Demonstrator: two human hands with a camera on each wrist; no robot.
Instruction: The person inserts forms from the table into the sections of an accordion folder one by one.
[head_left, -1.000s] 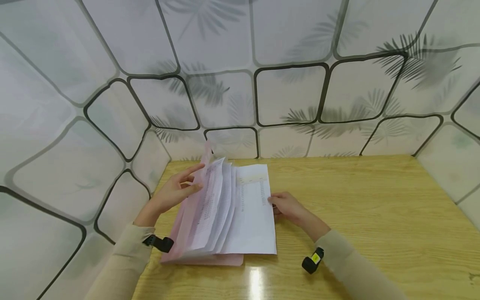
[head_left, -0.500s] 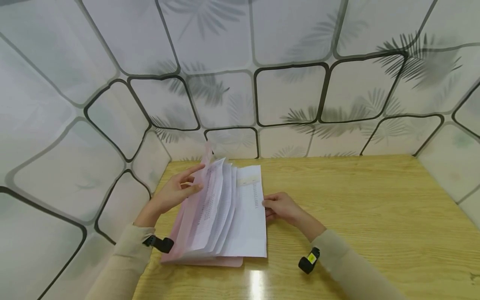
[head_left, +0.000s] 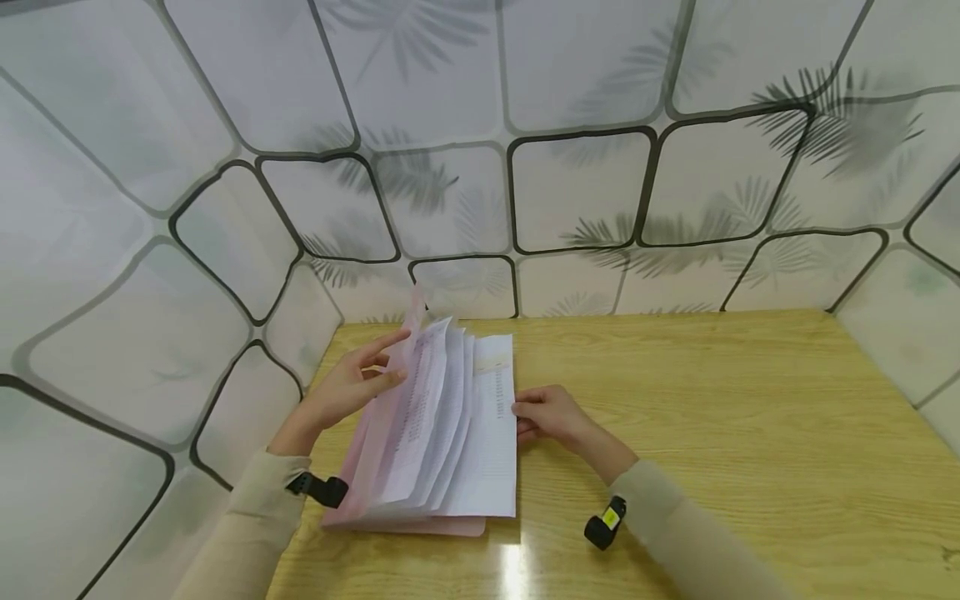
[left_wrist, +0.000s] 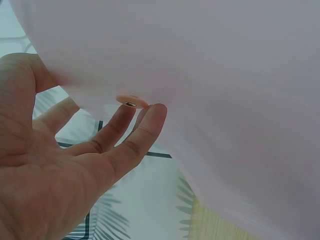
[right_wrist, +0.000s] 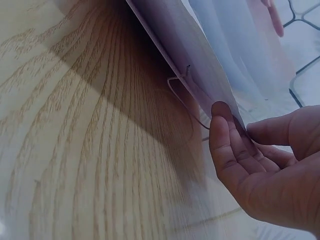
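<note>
A pink folder (head_left: 382, 433) stands partly open on the wooden table, its front cover raised and leaning left. My left hand (head_left: 352, 383) holds that cover (left_wrist: 240, 100) by its edge, with fingertips at a small orange button (left_wrist: 131, 101) on the outside. Several printed sheets (head_left: 416, 417) fan out inside. To their right, a white printed sheet (head_left: 491, 467) lies with its left part hidden under the others. My right hand (head_left: 551, 415) pinches this sheet's right edge between thumb and fingers. In the right wrist view, a thin cord (right_wrist: 172, 87) loops beside the papers.
The wooden table (head_left: 712, 417) runs on to the right of the folder. Patterned white walls (head_left: 577, 192) with dark lines and leaves rise behind and at both sides; the left one (head_left: 247, 400) is close to my left arm.
My right hand has moved left with the white sheet, which now shows less beyond the fanned papers. My left hand and the raised cover stay in place.
</note>
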